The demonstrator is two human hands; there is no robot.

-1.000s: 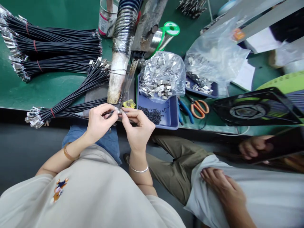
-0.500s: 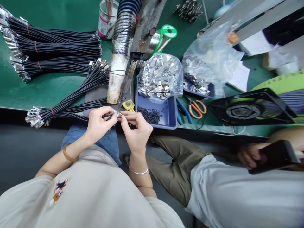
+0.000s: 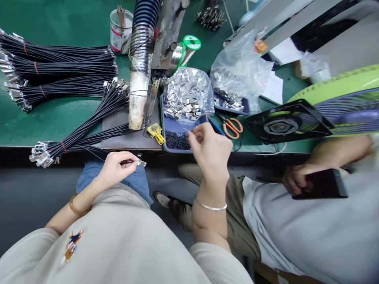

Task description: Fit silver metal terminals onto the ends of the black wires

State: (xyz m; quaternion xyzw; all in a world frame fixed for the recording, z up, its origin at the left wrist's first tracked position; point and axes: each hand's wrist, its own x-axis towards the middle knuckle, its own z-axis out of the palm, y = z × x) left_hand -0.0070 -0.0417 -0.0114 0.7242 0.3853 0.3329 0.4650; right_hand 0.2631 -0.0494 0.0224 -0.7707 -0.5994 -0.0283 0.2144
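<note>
My left hand [image 3: 114, 169] pinches a black cable near its end, just off the bench edge. A small silver metal connector [image 3: 142, 162] sticks out past the fingertips. My right hand [image 3: 211, 148] is over the right front part of a blue-purple tray [image 3: 169, 149], thumb and forefinger together; whatever is between them is too small or blurred to make out. Small black pieces [image 3: 177, 140] lie in the tray beside those fingers. Behind them in the tray rests a clear bag [image 3: 189, 88] of silver connector shells.
Bundled black cables [image 3: 74, 67] lie at left, more [image 3: 89, 122] nearer. A duct nozzle [image 3: 137, 102] and soldering fixture stand mid-bench by a solder spool [image 3: 191, 43]. Orange-handled scissors [image 3: 233, 128], a black fan [image 3: 288, 124] and a co-worker's hand holding a phone [image 3: 322, 184] are at right.
My right hand has let go of the connector end and moved right to the tray. My left hand has dropped slightly, still holding the cable. The camera view has shifted.
</note>
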